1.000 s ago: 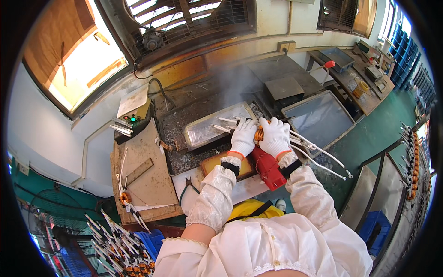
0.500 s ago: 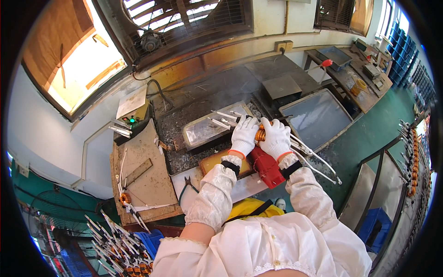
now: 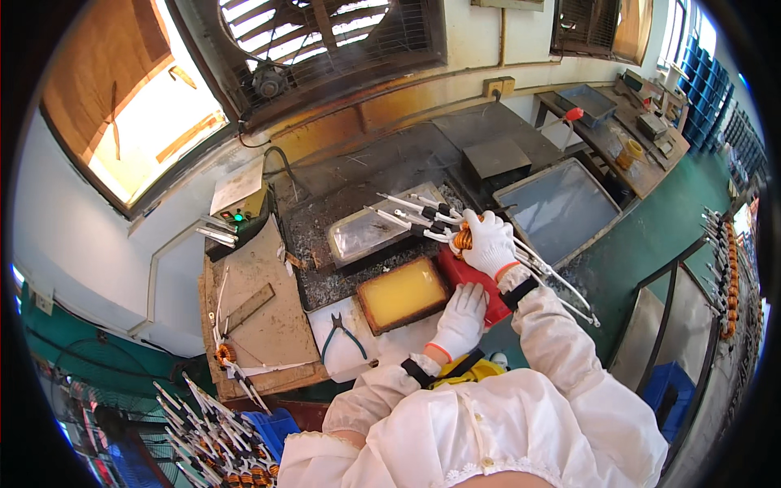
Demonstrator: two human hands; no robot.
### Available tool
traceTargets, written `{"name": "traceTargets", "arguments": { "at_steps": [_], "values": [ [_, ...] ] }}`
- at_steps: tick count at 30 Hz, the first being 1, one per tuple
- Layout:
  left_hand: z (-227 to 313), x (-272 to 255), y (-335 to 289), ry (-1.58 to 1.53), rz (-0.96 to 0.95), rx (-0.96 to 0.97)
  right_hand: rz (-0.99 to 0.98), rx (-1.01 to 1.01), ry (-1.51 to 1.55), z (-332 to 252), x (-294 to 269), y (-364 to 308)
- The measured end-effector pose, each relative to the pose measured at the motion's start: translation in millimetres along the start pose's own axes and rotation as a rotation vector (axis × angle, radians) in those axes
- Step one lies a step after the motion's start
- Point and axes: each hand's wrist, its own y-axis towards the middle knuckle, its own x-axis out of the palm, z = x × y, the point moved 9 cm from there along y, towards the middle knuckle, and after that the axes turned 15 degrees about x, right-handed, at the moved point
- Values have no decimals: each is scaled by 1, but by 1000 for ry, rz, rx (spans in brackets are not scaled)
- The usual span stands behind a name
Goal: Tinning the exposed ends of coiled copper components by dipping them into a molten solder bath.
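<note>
White-gloved, my right hand (image 3: 491,244) is closed around a copper-wound coil (image 3: 463,237) above a red box-shaped thing (image 3: 480,285). Several leads in white and black sleeves stick out of the coil, some toward the far left, others (image 3: 576,307) toward the near right. The left-pointing lead ends hang over the shiny, silvery surface of a metal-filled trough (image 3: 366,232). My left hand (image 3: 461,319), also gloved, lies with fingers stretched out against the near left side of the red thing. It holds nothing I can see. Beside it sits a tray of yellow, waxy-looking material (image 3: 401,294).
Blue-handled pliers (image 3: 345,335) lie left of the yellow tray. A water-filled tray (image 3: 561,210) is at the right. At far left stands a control box (image 3: 238,199) with a green light. More coils with leads (image 3: 215,431) pile at lower left; a rack (image 3: 651,342) stands right.
My left hand has let go of the coil and dropped toward me to the red thing, uncovering the yellow tray. My right hand has stayed on the coil, nearly in place.
</note>
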Motion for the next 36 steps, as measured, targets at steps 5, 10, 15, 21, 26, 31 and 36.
{"name": "traceTargets", "arguments": {
  "at_steps": [5, 10, 15, 21, 26, 31, 36],
  "values": [
    [17, -19, 3, 109, 47, 91, -80, 21, -1, 10, -7, -11],
    [15, -10, 4, 109, 88, 68, -18, 76, 27, 34, -29, -43],
    [16, -9, 1, 129, 79, 76, 90, 211, 106, 61, -41, -77],
    [17, -12, 0, 103, 105, 114, 532, 348, 452, 92, -36, -117],
    [13, -15, -2, 75, 88, 138, 495, 401, 414, 85, -33, -109],
    [4, -30, 5, -69, 44, 173, 475, 408, 467, 88, -34, -108],
    [27, -139, 32, 92, 522, 271, 480, 417, 488, 93, -23, -107]
  ]
}}
